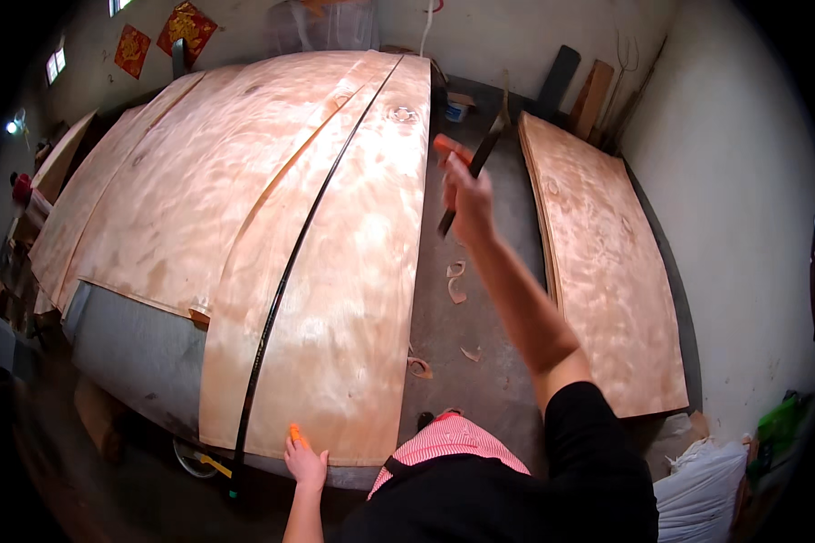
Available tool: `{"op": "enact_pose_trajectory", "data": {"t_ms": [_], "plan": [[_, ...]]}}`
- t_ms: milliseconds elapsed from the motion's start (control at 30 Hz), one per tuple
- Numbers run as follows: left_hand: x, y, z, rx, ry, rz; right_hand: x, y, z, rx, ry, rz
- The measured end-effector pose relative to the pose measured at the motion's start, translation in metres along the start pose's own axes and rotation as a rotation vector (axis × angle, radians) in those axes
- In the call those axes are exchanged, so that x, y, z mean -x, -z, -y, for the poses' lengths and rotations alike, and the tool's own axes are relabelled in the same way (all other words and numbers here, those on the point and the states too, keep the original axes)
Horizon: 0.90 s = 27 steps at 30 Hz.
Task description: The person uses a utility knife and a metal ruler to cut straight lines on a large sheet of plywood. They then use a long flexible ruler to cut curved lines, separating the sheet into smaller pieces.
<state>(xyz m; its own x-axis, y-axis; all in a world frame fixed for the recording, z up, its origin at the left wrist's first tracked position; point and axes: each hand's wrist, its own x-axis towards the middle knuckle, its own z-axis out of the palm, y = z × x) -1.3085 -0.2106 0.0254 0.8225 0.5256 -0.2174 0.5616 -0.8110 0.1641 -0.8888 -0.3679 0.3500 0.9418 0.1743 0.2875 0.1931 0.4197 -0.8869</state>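
Observation:
A broad sheet of thin wood veneer [353, 271] covers the worktable in front of me, with other veneer sheets beside and under it. Along its length lies a long, narrow black strip like a straightedge [290, 262], green at the near end. My left hand [306, 465] rests on the near edge of the veneer, right of the strip, fingers stretched out and an orange cover on a fingertip. Raised past the table's right side, my right hand [470, 201] is closed round a long, dark knife-like tool [489, 140]. It wears an orange finger cover too.
To the right stands a stack of veneer sheets [607, 262], near the white wall [743, 181]. Curled wood scraps [456, 288] lie on the grey floor between. A white sack [697, 493] sits at lower right. Boards [591, 98] lean in the far corner.

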Motion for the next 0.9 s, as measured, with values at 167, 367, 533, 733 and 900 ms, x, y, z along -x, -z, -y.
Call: {"op": "enact_pose_trajectory", "data": {"t_ms": [167,367,533,733,900], "plan": [[-0.001,0.007,-0.001,0.059,-0.020,-0.011,-0.161,-0.041,0.065,0.152,0.485,-0.063],[-0.003,0.016,-0.004,0.056,0.038,-0.026,-0.221,-0.099,0.105,0.075,0.167,0.469],[-0.001,0.013,-0.003,0.022,0.093,-0.015,-0.224,-0.086,0.100,-0.124,0.019,0.700],[0.000,0.017,-0.008,0.043,0.156,0.013,-0.234,-0.069,0.084,-0.128,-0.222,0.768],[0.000,0.016,-0.008,0.039,0.171,0.027,-0.239,-0.083,0.077,0.498,0.031,0.579]]}}
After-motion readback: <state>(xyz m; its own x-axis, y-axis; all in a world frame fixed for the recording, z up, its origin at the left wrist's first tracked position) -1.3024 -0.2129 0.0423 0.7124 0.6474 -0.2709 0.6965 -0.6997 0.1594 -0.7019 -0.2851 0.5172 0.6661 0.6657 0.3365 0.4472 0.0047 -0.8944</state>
